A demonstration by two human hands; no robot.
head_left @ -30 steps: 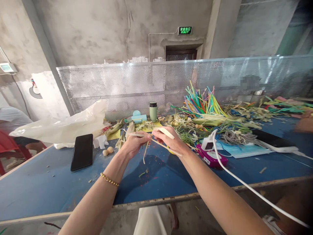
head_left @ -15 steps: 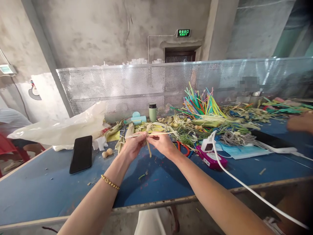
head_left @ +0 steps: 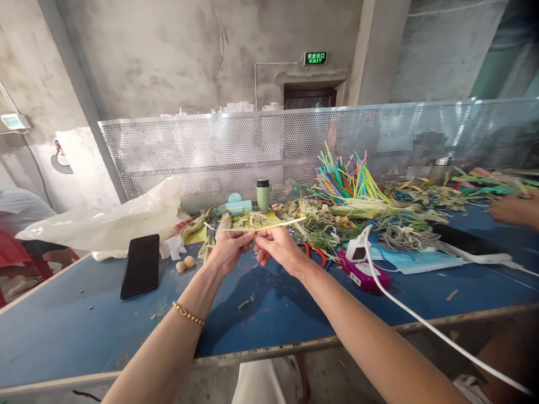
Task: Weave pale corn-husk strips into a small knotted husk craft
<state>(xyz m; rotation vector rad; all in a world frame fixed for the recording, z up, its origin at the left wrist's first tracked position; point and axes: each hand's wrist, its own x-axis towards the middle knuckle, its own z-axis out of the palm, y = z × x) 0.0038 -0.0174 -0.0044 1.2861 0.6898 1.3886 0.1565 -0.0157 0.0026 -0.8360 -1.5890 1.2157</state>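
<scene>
- Hands meet above the blue table [head_left: 84, 320]: left hand [head_left: 227, 251] and right hand [head_left: 275, 247] each pinch a thin, flat, pale straw strip [head_left: 269, 224] lying level between the fingertips.
- Behind them, a tangled heap of dry husks [head_left: 337, 216] and glossy coloured strips [head_left: 349, 177].
- To the left, a smooth black phone [head_left: 141, 265] lying flat.

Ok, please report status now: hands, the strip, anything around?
Left hand and right hand both pinch pale strip, above blue table. Phone left, apart.
</scene>
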